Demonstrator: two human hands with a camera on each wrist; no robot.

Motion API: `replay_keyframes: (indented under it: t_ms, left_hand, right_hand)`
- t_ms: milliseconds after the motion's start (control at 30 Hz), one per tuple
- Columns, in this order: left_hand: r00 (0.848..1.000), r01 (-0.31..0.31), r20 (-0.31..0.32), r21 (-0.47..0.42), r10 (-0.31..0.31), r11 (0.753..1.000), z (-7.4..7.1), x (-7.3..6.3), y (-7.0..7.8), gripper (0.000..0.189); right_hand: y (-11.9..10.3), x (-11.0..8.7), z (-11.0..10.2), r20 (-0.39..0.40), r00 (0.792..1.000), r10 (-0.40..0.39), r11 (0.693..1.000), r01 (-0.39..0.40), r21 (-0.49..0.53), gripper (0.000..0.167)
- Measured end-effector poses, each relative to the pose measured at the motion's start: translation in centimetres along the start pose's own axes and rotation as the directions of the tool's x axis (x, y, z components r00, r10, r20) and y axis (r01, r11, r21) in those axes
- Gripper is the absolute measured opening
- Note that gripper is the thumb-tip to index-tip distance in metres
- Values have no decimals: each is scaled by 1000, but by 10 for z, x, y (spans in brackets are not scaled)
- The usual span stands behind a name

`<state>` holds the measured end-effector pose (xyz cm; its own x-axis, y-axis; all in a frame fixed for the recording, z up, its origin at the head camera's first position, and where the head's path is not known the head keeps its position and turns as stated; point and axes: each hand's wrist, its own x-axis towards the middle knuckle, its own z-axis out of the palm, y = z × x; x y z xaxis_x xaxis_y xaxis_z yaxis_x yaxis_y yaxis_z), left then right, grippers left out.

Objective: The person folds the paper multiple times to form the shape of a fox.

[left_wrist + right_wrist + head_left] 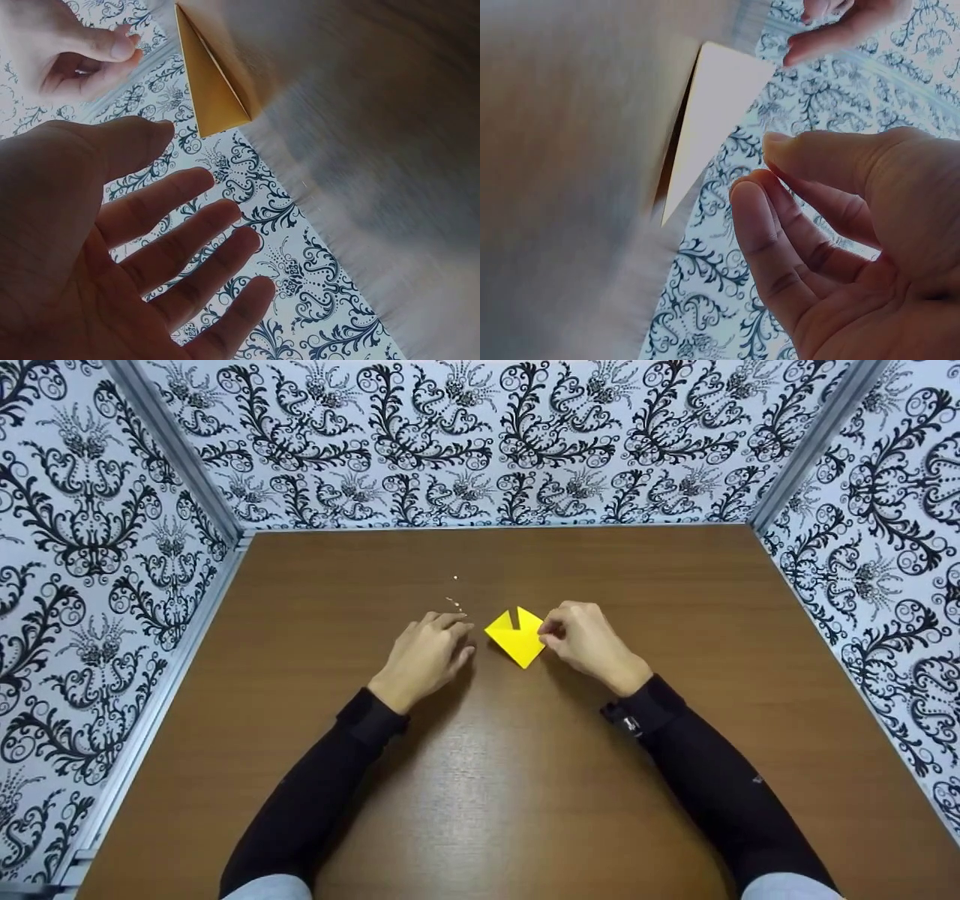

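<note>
A folded piece of yellow paper (519,645) sits on the wooden table between the two hands, with a notch between two points along its far edge. My left hand (429,655) is to its left, a small gap away. In the left wrist view, that hand's fingers are spread and nothing lies in the palm. My right hand (587,641) is by the paper's right corner and overlaps it in the head view. Seen from the right wrist, thumb and fingertips curve close together with no paper between them, and the folded paper (716,112) stands apart from them.
The brown wooden table (480,810) extends around the hands. Patterned black-and-white panels (480,442) rise at the back and both sides, with metal rails (172,450) at the corners. Several tiny bright specks (456,604) show beyond the left fingertips.
</note>
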<state>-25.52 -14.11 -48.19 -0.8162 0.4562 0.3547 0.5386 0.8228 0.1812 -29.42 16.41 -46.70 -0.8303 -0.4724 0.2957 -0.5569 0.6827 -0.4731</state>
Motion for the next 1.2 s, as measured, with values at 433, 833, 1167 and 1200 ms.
replay_keyframes:
  t_ms: [433,833,1167,1200]
  left_hand:
    - [1000,-13,-22,0,13,1000,-1,1,-1,37]
    - [1000,-14,4,-13,14,1000,-2,4,3,38]
    - [996,-71,60,-35,73,997,14,9,15,37]
    - [995,-74,64,-35,76,997,15,11,17,36]
  right_hand:
    - [15,24,7,182,982,41,999,-36,-31,5]
    - [17,26,11,213,974,82,996,-72,-52,5]
    - [19,26,12,215,970,111,994,-104,-45,5]
    - [19,27,13,218,970,110,994,-103,-46,5]
